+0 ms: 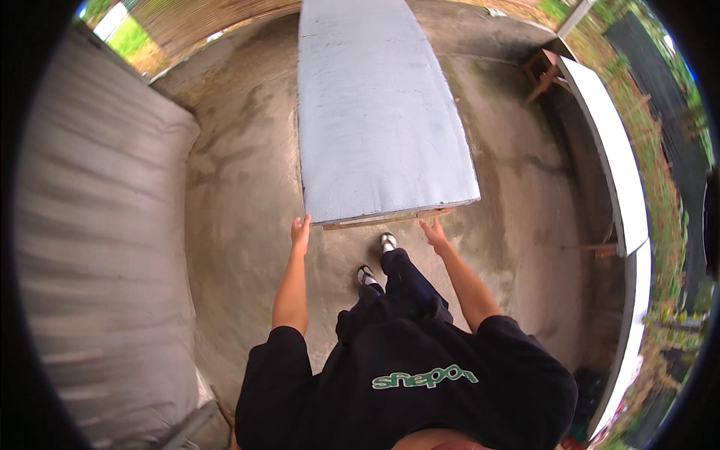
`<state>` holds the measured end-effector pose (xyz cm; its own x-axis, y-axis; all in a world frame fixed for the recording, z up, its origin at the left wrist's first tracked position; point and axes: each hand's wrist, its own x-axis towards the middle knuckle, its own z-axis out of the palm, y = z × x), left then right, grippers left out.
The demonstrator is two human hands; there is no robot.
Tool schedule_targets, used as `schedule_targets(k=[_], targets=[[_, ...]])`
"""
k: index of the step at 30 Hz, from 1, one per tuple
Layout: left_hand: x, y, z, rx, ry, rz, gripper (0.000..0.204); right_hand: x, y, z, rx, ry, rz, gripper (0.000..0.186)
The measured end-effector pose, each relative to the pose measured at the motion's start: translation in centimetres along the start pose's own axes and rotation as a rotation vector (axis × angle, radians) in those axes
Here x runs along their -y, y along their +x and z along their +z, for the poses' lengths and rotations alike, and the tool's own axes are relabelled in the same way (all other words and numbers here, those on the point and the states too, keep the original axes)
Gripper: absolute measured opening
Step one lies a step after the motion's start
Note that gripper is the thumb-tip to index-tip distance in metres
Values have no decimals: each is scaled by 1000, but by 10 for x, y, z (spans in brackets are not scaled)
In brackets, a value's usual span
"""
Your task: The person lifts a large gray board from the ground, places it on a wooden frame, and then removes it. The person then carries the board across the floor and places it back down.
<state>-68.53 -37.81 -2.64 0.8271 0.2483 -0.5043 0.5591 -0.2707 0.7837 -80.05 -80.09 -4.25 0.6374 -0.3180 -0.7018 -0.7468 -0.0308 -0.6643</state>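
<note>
A long grey board [379, 112] stretches toward 12 o'clock over the concrete floor [240, 210]. The left hand [301, 231] and right hand [433, 234], fingers spread, reach its near edge; bare floor flanks both sides.

Both my arms reach forward and down, bare from the elbows, black sleeves covering the upper arms. My left hand [301, 229] is out ahead with fingers extended and together, palm turned inward, nothing gripped. My right hand [433, 233] mirrors it, fingers spread slightly, open, wrist angled inward. Hands are well apart, roughly level with each other. Left forearm runs nearly straight; right forearm slants in from the right shoulder.
</note>
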Motion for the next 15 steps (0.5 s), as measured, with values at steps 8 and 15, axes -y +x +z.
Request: schedule_targets(k=[8, 15], targets=[[-79, 65, 8, 205, -46, 105, 80, 29, 13, 14, -86, 420, 162, 109], [-63, 104, -7, 198, 216, -5, 89, 42, 20, 104, -102, 732, 220, 105]])
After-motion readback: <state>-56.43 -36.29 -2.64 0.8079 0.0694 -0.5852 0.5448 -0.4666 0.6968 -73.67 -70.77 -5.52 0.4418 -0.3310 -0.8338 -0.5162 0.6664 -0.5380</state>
